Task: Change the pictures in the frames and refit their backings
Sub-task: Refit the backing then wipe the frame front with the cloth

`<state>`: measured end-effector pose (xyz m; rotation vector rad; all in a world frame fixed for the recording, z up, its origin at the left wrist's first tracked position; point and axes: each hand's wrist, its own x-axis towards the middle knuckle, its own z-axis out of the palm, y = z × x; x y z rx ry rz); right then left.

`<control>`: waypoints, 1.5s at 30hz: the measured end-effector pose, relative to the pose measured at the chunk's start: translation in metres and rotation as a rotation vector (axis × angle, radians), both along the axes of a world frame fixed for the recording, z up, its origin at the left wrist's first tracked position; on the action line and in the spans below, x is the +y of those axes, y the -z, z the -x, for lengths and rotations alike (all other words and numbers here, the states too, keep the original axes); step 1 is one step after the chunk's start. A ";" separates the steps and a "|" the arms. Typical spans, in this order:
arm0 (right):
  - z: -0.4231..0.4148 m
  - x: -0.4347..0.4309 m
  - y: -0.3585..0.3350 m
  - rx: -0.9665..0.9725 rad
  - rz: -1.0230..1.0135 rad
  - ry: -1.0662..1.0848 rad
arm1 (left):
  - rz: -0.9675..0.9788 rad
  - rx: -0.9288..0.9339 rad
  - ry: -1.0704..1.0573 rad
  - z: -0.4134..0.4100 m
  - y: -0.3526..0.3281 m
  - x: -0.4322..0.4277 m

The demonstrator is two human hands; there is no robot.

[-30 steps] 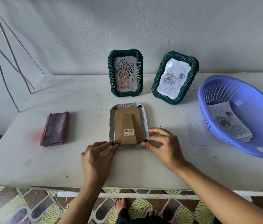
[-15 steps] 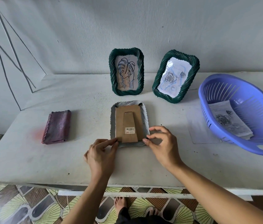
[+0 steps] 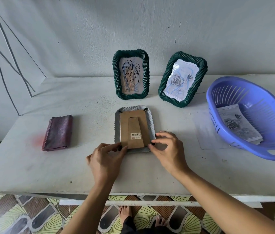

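A white ribbed frame [image 3: 151,120] lies face down at the middle of the table, its brown cardboard backing [image 3: 134,128] with a folded stand and barcode sticker facing up. My left hand [image 3: 105,162] pinches at the frame's near left corner. My right hand [image 3: 168,152] pinches at the near right corner, thumb and forefinger on a small dark clip. Behind, two green twisted frames stand against the wall: one [image 3: 131,74] holds a leaf drawing, the other [image 3: 182,79] leans tilted with a rose picture.
A folded maroon cloth [image 3: 58,132] lies at the left. A blue plastic basket [image 3: 251,115] at the right holds printed rose pictures [image 3: 238,125]. A clear sheet [image 3: 207,132] lies on the table beside the basket. The table's front edge is just below my wrists.
Both hands stayed at the frame's near corners, fingers shifting slightly on the clips. The view has tilted a little, so the table sits lower in frame.
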<state>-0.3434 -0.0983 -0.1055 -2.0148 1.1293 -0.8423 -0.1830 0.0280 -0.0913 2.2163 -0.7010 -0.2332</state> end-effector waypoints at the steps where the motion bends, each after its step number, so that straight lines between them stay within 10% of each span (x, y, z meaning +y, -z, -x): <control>1: 0.000 0.000 0.001 0.003 0.000 -0.003 | 0.009 0.010 -0.014 0.000 0.001 0.000; 17: -0.004 0.003 0.009 0.099 0.262 -0.048 | 0.072 0.063 0.021 -0.008 -0.006 0.004; 45: -0.005 0.010 -0.001 -0.044 0.007 0.088 | 0.031 0.019 0.028 -0.010 -0.006 -0.001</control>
